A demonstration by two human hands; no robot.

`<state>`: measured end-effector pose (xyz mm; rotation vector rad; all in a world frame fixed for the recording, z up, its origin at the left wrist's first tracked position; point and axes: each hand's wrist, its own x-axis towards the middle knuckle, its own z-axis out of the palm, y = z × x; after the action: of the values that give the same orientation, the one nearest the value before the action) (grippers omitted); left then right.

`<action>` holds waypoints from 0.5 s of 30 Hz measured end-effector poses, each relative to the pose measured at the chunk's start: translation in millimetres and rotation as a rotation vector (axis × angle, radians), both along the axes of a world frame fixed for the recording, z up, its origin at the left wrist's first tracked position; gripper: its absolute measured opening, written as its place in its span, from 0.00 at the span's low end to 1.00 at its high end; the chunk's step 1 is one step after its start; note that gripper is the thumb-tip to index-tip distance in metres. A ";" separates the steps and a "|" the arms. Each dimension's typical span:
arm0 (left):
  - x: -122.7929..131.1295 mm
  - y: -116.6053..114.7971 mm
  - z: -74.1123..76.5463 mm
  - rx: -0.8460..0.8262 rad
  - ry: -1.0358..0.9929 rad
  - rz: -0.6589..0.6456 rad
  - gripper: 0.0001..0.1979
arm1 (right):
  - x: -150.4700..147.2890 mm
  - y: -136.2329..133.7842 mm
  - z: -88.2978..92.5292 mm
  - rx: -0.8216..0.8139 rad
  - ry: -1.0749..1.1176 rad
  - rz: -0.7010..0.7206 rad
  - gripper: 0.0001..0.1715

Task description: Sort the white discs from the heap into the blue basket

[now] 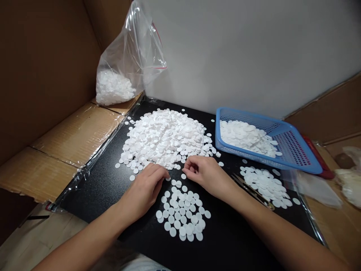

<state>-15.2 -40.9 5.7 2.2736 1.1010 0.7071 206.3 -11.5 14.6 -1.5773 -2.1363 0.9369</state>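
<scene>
A large heap of thin white discs (166,131) covers the back of the black table. My left hand (148,184) is at its front edge, fingers curled down and closed over a white disc (168,178) that partly shows at the fingertips. To the right, my right hand (207,174) has thumb and forefinger curled in towards each other. Whether anything is between them is hidden. A single disc (184,176) lies on the table just below those fingertips. Nearer to me, between my forearms, spreads a smaller layer of loose discs (183,212), some overlapping.
A blue plastic basket (254,160) with white discs stands at the back right. Before it lie scissors (254,192) and another disc pile (266,186). A clear bag (115,86) of discs rests on cardboard (76,131) at left. A grey wall (239,56) rises behind.
</scene>
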 end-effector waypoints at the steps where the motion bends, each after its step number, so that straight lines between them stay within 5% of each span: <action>1: 0.1 -0.4 -0.8 -0.003 0.007 -0.013 0.13 | 1.4 1.4 0.7 0.012 -0.026 -0.013 0.08; 8: 0.8 -0.8 -0.3 -0.017 0.026 -0.078 0.12 | 7.7 5.0 9.5 0.052 -0.086 0.080 0.06; 15: 10.1 -10.7 -0.4 0.237 0.220 -0.182 0.06 | 5.9 -0.5 10.3 -0.032 -0.082 0.164 0.08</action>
<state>-5.1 -51.6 5.3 2.6657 0.9291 0.5488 212.2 -12.0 24.9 -1.4969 -2.3481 0.9772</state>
